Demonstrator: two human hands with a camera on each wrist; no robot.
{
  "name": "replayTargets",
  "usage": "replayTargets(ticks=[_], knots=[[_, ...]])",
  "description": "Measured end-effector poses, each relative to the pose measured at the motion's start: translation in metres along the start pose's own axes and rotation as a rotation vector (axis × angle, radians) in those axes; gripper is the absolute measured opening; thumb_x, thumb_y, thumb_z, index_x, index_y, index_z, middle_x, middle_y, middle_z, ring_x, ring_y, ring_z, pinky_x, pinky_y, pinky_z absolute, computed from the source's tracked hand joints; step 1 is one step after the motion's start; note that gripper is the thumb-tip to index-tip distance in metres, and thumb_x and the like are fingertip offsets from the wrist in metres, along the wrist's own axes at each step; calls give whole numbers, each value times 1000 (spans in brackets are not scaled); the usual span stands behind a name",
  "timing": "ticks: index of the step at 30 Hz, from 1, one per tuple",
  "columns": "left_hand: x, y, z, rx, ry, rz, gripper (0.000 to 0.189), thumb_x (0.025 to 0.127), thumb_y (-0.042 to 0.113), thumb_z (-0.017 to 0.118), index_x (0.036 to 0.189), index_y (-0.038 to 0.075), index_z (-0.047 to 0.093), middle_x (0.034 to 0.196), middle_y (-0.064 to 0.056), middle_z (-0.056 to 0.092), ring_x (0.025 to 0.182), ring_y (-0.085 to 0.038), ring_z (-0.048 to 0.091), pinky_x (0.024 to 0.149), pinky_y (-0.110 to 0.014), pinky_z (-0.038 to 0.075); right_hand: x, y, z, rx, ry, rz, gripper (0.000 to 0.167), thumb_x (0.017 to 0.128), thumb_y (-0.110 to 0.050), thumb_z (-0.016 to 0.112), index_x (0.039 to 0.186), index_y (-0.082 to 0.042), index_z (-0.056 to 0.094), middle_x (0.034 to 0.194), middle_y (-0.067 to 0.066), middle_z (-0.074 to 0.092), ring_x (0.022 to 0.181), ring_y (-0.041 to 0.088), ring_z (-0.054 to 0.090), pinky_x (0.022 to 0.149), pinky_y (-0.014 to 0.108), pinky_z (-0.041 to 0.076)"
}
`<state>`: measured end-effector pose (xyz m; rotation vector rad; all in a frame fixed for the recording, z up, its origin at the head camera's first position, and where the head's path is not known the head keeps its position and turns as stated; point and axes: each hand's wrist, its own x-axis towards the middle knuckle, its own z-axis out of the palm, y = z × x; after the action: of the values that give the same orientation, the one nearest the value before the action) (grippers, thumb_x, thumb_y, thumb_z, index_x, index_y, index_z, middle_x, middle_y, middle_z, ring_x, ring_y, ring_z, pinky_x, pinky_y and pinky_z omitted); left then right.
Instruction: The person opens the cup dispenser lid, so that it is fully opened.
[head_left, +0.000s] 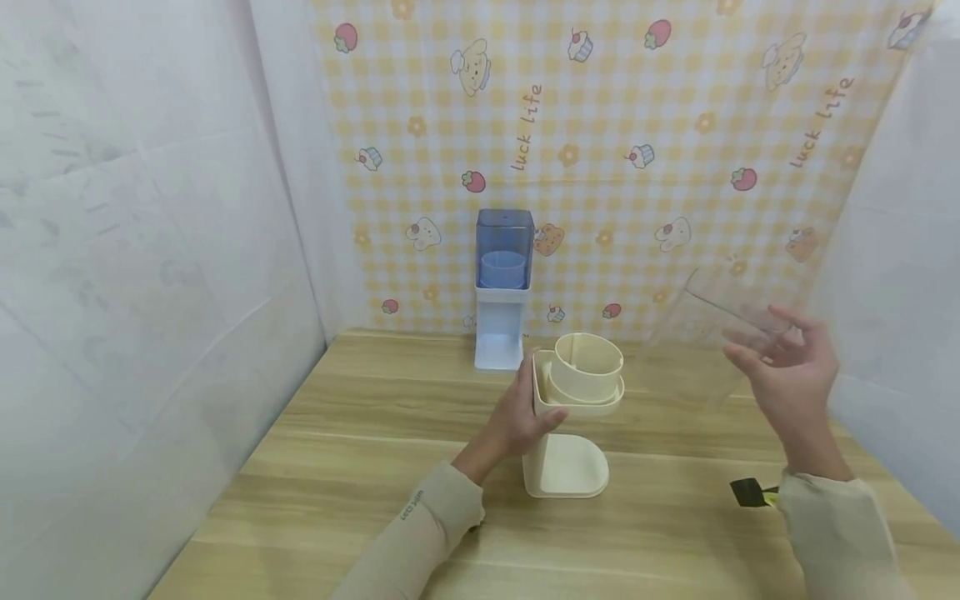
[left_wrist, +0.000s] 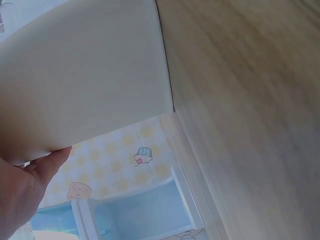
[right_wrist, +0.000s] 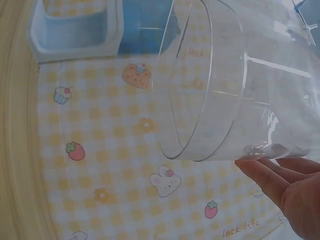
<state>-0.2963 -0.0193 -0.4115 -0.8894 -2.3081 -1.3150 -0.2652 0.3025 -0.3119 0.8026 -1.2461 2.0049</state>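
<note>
A cream dispenser stand (head_left: 573, 467) is upright on the table, with a round cream collar (head_left: 588, 379) seated in its upper tray. My left hand (head_left: 521, 412) grips the back and side of that tray, the thumb in front. In the left wrist view, the left hand (left_wrist: 22, 197) holds the edge of the large cream panel (left_wrist: 90, 75). Off to the right, my right hand (head_left: 798, 371) holds a clear plastic container (head_left: 697, 325) in the air, tilted and apart from the stand. The right wrist view shows its round open rim and fingers (right_wrist: 265, 175) against its wall.
Behind the cream stand, a similar dispenser with a blue clear top (head_left: 504, 250) stands by the checked backdrop (head_left: 615, 100). A small black and yellow item (head_left: 746, 492) lies near my right sleeve. White sheets (head_left: 135, 292) hang along both sides of the wooden table (head_left: 360, 467).
</note>
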Motion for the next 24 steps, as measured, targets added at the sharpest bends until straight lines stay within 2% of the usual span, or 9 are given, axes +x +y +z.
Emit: replayTargets(ticks=[4, 7, 13, 18, 24], knots=[[-1, 1, -1, 2, 1, 4, 116, 76, 90, 35, 153, 5, 14, 121, -10, 53, 101, -23, 59, 85, -40, 53, -4, 2, -3, -97, 8, 57, 60, 70, 38, 59, 124, 12, 50, 116, 19, 69, 87, 26, 73, 73, 31, 57], [-1, 1, -1, 4, 5, 12, 113, 78, 89, 36, 153, 7, 14, 121, -11, 53, 100, -23, 59, 84, -39, 53, -9, 5, -7, -192, -22, 78, 61, 70, 36, 62, 125, 11, 50, 118, 14, 68, 88, 21, 73, 73, 28, 57], [-2, 1, 0, 2, 6, 15, 110, 79, 89, 35, 154, 11, 12, 123, -12, 53, 104, -24, 59, 87, -41, 53, -16, 11, -16, -250, -93, 95, 60, 70, 35, 64, 123, 14, 48, 121, 11, 67, 92, 19, 73, 72, 27, 56], [-2, 1, 0, 5, 23, 25, 113, 79, 90, 33, 154, 8, 12, 125, -15, 53, 106, -27, 60, 89, -46, 52, -20, 13, -23, -370, -96, 119, 61, 70, 34, 66, 124, 12, 48, 123, 7, 64, 92, 15, 72, 71, 24, 56], [-2, 0, 2, 10, 22, 16, 114, 77, 92, 31, 154, 10, 12, 125, -14, 54, 106, -27, 60, 88, -45, 53, -26, 13, -36, -479, -97, 161, 62, 70, 29, 70, 125, 10, 47, 126, 1, 64, 93, 9, 71, 72, 19, 55]])
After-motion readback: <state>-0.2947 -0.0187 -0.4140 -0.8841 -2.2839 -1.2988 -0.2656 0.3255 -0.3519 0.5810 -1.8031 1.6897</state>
